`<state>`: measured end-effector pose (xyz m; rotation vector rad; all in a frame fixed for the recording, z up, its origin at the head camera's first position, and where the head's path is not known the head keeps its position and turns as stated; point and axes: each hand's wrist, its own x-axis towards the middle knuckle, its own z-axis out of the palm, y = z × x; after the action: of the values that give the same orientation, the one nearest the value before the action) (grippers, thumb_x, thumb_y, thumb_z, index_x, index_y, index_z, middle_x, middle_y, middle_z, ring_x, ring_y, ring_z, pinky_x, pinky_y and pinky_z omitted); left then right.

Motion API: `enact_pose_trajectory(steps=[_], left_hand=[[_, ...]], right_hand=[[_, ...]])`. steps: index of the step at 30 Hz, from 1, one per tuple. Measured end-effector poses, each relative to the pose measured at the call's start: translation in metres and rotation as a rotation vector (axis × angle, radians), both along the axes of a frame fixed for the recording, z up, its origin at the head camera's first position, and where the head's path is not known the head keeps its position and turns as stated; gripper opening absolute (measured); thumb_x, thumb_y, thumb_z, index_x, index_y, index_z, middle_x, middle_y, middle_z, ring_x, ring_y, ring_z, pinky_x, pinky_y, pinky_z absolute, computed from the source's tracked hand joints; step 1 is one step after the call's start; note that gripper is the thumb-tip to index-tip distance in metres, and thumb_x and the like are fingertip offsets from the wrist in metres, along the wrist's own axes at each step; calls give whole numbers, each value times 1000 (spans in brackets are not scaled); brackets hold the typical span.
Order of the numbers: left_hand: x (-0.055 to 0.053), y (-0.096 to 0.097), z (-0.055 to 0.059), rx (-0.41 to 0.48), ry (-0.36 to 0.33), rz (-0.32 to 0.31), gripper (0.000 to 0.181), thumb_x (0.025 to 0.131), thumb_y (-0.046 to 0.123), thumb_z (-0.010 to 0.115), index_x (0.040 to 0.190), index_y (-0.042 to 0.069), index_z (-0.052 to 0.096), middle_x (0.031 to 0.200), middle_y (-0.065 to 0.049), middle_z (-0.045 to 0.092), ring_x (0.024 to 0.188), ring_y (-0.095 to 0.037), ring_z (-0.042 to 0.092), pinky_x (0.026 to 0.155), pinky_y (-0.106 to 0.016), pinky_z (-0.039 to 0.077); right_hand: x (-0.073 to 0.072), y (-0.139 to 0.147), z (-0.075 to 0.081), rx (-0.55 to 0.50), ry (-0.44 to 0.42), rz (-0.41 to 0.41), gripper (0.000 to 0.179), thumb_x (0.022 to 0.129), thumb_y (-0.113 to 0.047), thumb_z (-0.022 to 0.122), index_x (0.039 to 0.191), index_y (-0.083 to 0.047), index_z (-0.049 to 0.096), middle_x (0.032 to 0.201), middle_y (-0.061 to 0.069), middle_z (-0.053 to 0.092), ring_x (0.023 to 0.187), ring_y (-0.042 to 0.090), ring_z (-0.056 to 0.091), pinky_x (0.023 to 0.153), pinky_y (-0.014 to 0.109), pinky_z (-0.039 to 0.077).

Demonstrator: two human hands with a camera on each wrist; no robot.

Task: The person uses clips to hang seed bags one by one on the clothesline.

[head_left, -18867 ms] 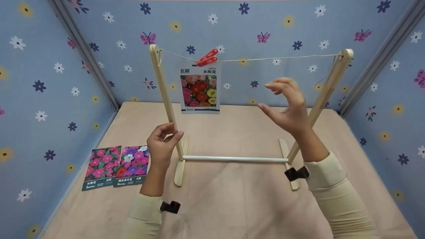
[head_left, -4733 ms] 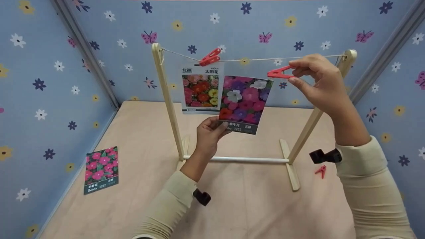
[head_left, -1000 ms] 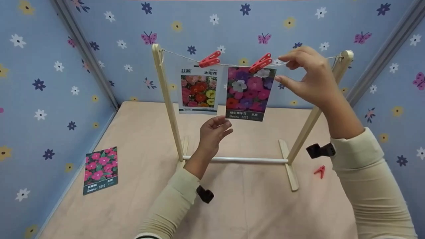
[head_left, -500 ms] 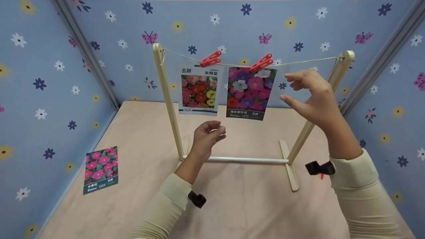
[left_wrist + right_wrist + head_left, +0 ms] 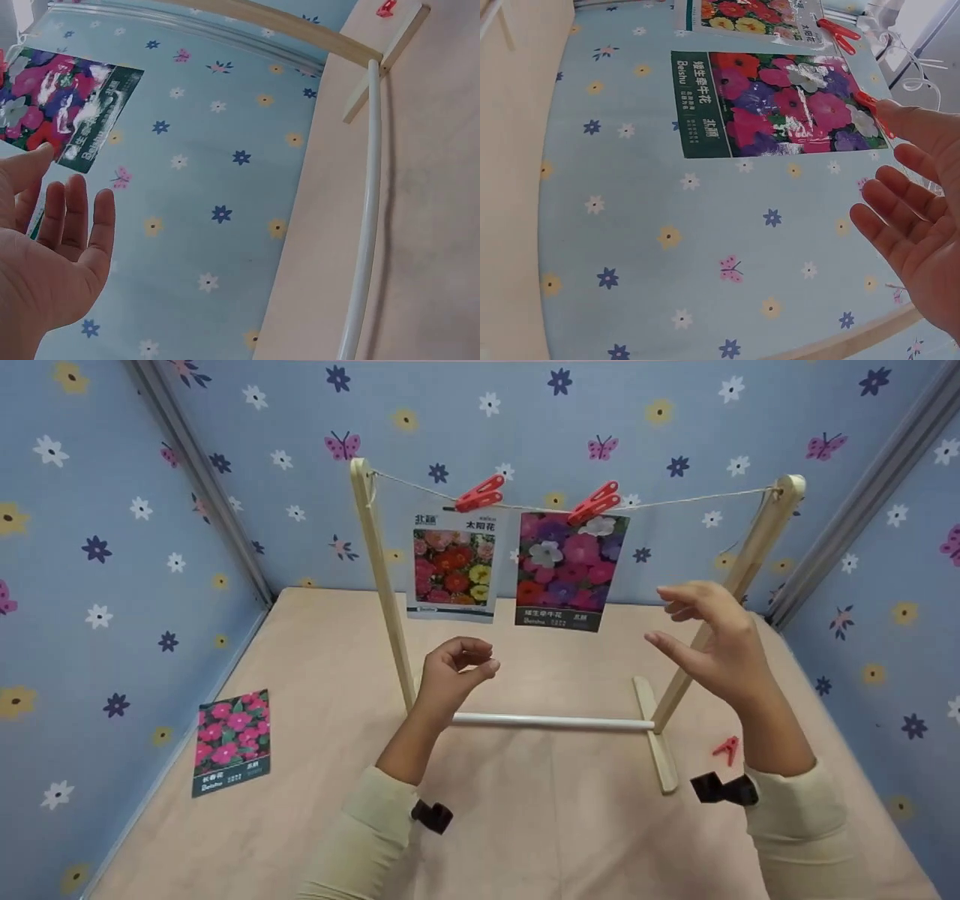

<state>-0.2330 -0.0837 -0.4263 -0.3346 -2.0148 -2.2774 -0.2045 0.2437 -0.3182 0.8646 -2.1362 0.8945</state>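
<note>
Two flower seed packets hang from a string [image 5: 697, 500] in the head view. A red clothespin [image 5: 480, 493] holds the white-bordered packet [image 5: 453, 570] on the left; another red clothespin [image 5: 594, 502] holds the pink and purple packet [image 5: 568, 574] beside it. My left hand [image 5: 454, 679] is below the white-bordered packet, fingers loosely bent, holding nothing. My right hand [image 5: 720, 645], thumb and fingers apart, is in front of the right post with nothing in it. In the right wrist view the purple packet [image 5: 780, 105] hangs away from the hand's fingers [image 5: 892, 210].
The string runs between two wooden posts [image 5: 381, 577] joined low down by a white rod [image 5: 555, 722]. A third packet with pink flowers [image 5: 232, 742] lies on the table at left. One loose red clothespin [image 5: 727, 750] lies right of the stand's foot [image 5: 656, 746]. Flowered walls surround the table.
The purple packet was lifted from the table and clipped to the string with a red clothespin. Since then both hands have drawn away and down, the right from the clothespin, the left from the packet's bottom.
</note>
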Motion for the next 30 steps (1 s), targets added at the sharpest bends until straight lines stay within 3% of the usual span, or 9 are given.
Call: enact_pose_trajectory(steps=[5,9,16,20,24,30], left_hand=[[3,-10,-2,-126,86,24,19,83,4,77,100,2,69,96,-11,66,92,-22,64,81,-33,57],[6,-19,-3,-166,142,22,19,82,5,78,99,3,69,95,-10,66,91,-23,64,82,-33,58],[14,-33,-4,-168,206,11,19,82,2,77,98,-2,69,96,-16,64,92,-28,64,83,-37,57],[22,-43,-9,-177,221,50,17,81,-8,74,96,-6,67,96,-21,62,91,-31,64,81,-37,58],[29,-54,-15,-183,239,110,14,80,-12,73,92,-7,68,95,-19,61,89,-28,63,77,-35,58],[36,-65,-20,-189,292,154,13,81,-3,77,91,-1,70,97,-12,61,87,-21,63,74,-32,59]], right_hand=[[19,2,-10,-89,-59,-10,53,65,25,75,115,12,61,108,25,60,97,13,58,90,16,49],[27,9,-23,-169,-100,-18,51,66,28,72,114,15,60,107,26,58,97,12,58,90,17,49],[27,34,-57,-188,-163,-48,49,71,22,74,117,10,63,108,19,60,97,12,59,90,16,49],[32,44,-70,-177,-176,-81,48,71,21,75,117,8,64,108,17,60,96,11,59,89,15,49],[36,52,-80,-195,-174,-106,48,70,22,74,115,9,64,108,18,60,95,12,60,87,13,49],[44,58,-84,-207,-184,-159,44,72,24,72,113,10,65,106,22,58,94,10,59,86,12,48]])
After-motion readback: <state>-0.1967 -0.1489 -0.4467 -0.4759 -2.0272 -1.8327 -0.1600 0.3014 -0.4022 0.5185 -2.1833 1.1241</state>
